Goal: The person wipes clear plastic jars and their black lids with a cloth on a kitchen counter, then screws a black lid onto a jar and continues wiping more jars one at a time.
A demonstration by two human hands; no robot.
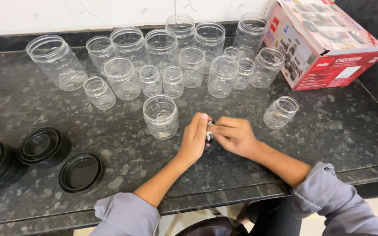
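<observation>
My left hand [194,137] and my right hand [232,134] meet over the dark granite counter [329,131], both pinching one small dark-and-white object [209,134] that is mostly hidden by the fingers. A clear plastic jar [160,116] without a lid stands just left of my left hand. Another small clear jar [281,112] stands to the right of my right hand. Both sleeves are grey.
Several open clear jars [162,57] of different sizes crowd the back of the counter. Black lids [81,172] lie and stack at the front left [43,146]. A red and pink cardboard box [324,39] sits at the back right, near the counter's right edge.
</observation>
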